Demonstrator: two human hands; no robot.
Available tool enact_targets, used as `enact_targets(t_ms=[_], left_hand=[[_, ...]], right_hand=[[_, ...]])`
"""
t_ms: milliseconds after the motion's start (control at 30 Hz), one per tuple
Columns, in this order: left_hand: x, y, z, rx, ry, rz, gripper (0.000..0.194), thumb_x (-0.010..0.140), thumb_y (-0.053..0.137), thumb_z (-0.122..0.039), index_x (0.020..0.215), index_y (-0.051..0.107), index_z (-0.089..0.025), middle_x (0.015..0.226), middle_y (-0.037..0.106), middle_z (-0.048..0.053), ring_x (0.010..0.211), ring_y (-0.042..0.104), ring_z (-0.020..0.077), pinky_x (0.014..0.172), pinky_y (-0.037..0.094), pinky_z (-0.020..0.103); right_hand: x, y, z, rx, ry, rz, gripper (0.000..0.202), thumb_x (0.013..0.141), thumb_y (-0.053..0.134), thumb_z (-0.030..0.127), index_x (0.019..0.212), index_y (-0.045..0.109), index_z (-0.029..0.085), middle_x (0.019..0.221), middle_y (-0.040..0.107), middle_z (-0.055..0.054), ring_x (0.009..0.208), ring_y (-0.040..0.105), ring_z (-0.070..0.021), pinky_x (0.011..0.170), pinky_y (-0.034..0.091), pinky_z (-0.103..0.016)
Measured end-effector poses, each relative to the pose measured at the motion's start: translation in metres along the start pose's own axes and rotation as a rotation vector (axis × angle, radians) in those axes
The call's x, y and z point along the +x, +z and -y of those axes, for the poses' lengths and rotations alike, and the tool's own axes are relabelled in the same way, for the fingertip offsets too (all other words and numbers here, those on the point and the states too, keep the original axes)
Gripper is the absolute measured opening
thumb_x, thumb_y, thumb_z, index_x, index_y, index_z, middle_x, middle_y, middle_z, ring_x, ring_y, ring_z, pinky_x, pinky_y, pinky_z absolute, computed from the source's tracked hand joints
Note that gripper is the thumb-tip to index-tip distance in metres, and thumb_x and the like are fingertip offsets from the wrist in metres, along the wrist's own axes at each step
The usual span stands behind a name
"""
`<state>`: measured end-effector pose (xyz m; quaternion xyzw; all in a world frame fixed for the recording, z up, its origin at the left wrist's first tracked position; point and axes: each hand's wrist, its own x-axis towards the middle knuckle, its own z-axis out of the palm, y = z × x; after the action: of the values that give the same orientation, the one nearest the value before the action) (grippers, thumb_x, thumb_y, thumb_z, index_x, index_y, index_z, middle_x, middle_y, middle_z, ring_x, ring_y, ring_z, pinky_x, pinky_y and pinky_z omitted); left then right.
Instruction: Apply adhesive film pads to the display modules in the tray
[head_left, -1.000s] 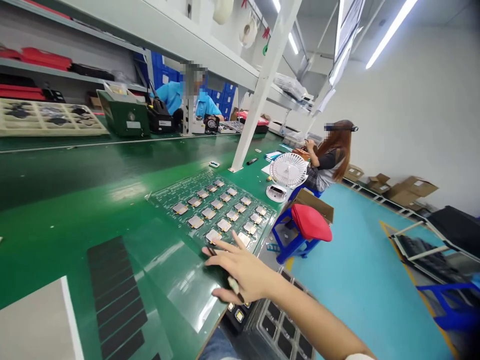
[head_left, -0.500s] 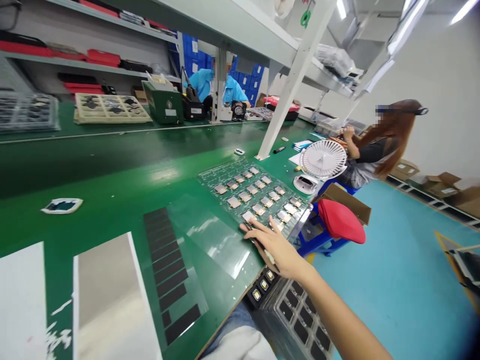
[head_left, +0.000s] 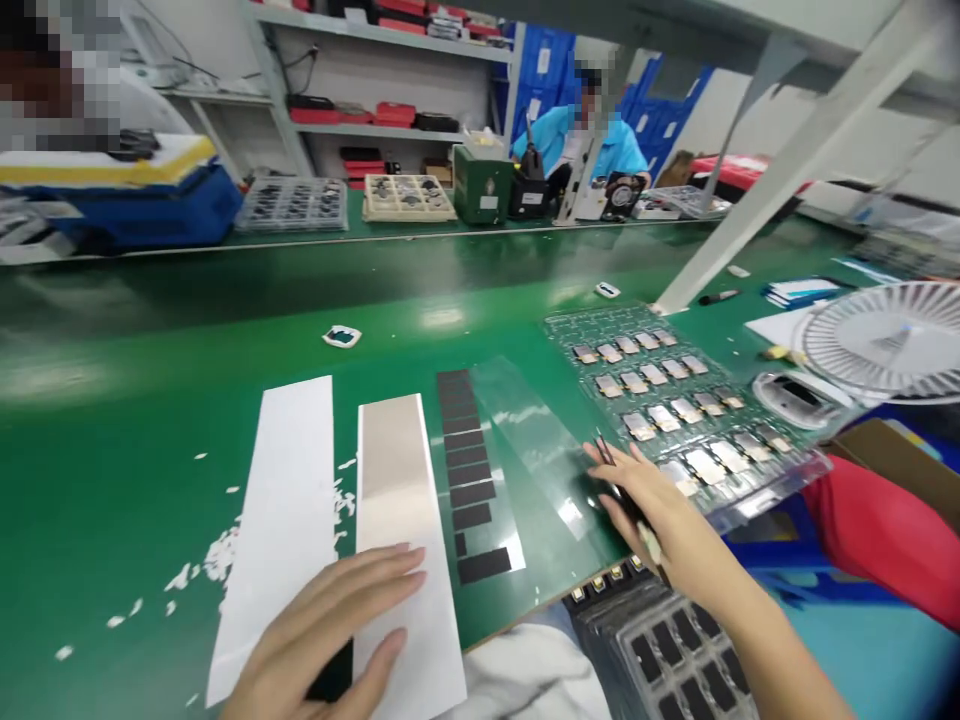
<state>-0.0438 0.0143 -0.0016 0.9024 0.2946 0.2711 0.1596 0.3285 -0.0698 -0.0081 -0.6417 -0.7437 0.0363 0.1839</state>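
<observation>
My left hand (head_left: pixel 337 630) hovers with fingers apart over the lower part of a strip with a shiny beige face (head_left: pixel 394 470); a white strip (head_left: pixel 292 470) lies to its left. Dark tweezers (head_left: pixel 621 492) are held in my right hand (head_left: pixel 667 520), beside the near left corner of a clear tray (head_left: pixel 645 385) of small silvery parts. Left of that hand, a clear film (head_left: pixel 536 440) lies flat. Next to it is a sheet with a column of black pieces (head_left: pixel 469 455).
White scraps (head_left: pixel 221 550) lie at the left. A white fan (head_left: pixel 892 335) and a slanting white post (head_left: pixel 780 160) stand at the right. Stacked trays (head_left: pixel 675 650) sit below the table edge. A person in blue (head_left: pixel 622 140) is across the table.
The view has turned left, bringing the white strips and scraps further in. My left hand has come into view over the beige strip. My right hand still holds the tweezers.
</observation>
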Motion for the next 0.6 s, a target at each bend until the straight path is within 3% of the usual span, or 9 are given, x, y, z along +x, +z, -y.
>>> enact_targets(t_ms=[133,233,300,400,467,533,600], left_hand=[[0.006,0.002,-0.012,0.18,0.09,0.167,0.067,0.087,0.065,-0.034,0.148,0.04,-0.026,0.145,0.054,0.003,0.133,0.053,0.0265,0.104,0.053,0.042],[-0.002,-0.004,-0.017,0.181,0.023,0.212,0.071,0.089,0.064,-0.037,0.151,0.033,-0.024,0.149,0.05,0.005,0.138,0.046,0.027,0.109,0.047,0.047],[-0.012,-0.012,-0.016,0.168,-0.096,0.156,0.064,0.093,0.06,-0.035,0.15,0.034,-0.027,0.148,0.051,0.004,0.138,0.046,0.0253,0.111,0.045,0.047],[-0.028,-0.023,-0.012,0.169,-0.282,-0.021,0.053,0.096,0.055,-0.026,0.147,0.04,-0.028,0.145,0.054,0.005,0.137,0.048,0.0253,0.113,0.044,0.048],[-0.038,-0.028,-0.011,0.161,-0.357,-0.144,0.049,0.095,0.055,-0.02,0.143,0.045,-0.026,0.142,0.057,0.006,0.135,0.051,0.0256,0.113,0.044,0.048],[-0.045,-0.029,-0.016,0.151,-0.396,-0.229,0.045,0.094,0.056,-0.015,0.138,0.051,-0.025,0.138,0.061,0.006,0.131,0.055,0.0243,0.113,0.046,0.046],[-0.046,-0.025,-0.026,0.162,-0.356,-0.214,0.042,0.093,0.057,-0.013,0.133,0.055,-0.024,0.134,0.063,0.005,0.128,0.057,0.023,0.112,0.047,0.044]], right_hand=[[0.012,0.008,0.015,0.041,-0.099,0.075,0.037,0.095,0.053,0.028,0.131,0.045,0.023,0.147,0.05,-0.01,0.14,0.045,-0.0229,0.116,0.04,-0.051],[0.008,0.015,0.008,0.039,-0.108,0.029,0.037,0.094,0.058,0.033,0.129,0.05,0.023,0.142,0.056,-0.011,0.135,0.05,-0.0261,0.109,0.048,-0.051],[0.001,0.02,-0.001,0.06,-0.102,-0.054,0.033,0.093,0.059,0.031,0.124,0.054,0.023,0.134,0.062,-0.011,0.128,0.057,-0.0263,0.103,0.054,-0.048],[-0.005,0.023,-0.005,0.12,-0.093,-0.164,0.025,0.091,0.059,0.035,0.114,0.062,0.027,0.121,0.069,-0.007,0.111,0.067,-0.0274,0.091,0.059,-0.046],[-0.002,0.02,0.005,0.151,-0.001,-0.238,0.022,0.087,0.061,0.043,0.106,0.067,0.031,0.111,0.073,-0.005,0.096,0.072,-0.0299,0.081,0.061,-0.049],[0.006,0.015,0.026,0.184,0.223,-0.342,0.023,0.084,0.062,0.049,0.101,0.069,0.036,0.103,0.075,-0.003,0.083,0.073,-0.0325,0.076,0.061,-0.053],[0.018,0.008,0.053,0.298,0.483,-0.496,0.023,0.085,0.061,0.05,0.102,0.07,0.037,0.103,0.075,-0.005,0.087,0.072,-0.0355,0.084,0.056,-0.061]])
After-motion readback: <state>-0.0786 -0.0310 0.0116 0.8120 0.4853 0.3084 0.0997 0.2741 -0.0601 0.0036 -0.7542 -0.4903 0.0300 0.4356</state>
